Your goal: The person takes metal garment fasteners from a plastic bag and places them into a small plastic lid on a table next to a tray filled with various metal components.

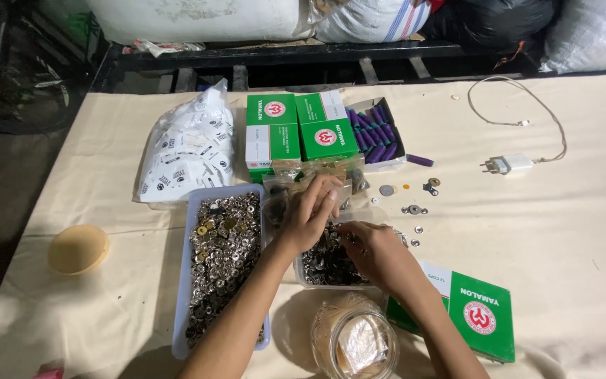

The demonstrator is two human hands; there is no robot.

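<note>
1. The left hand [315, 207] and right hand [376, 249] dip into a clear tub of metal snap buttons [324, 265], fingers curled together as if pinching pieces; an actual grip cannot be told.
2. A longer tray of snaps [222, 263] lies just left for easy reach.
3. Green boxes [296, 130], purple spools [375, 130] and a glass jar [355, 340] crowd around.

Hidden and cut-off parts of the table scene

The small tub [331, 270] of metal pieces is largely covered by the left hand [311, 214] and right hand [376, 253], and what the fingertips pinch cannot be made out. Both forearms are cut off by the lower edge, as is the jar [354, 340]. The green box [475, 316] is partly hidden behind the right forearm. The loose bits [415, 209] are too small to be identified. The sacks [198, 17] are cropped at the top.
</note>
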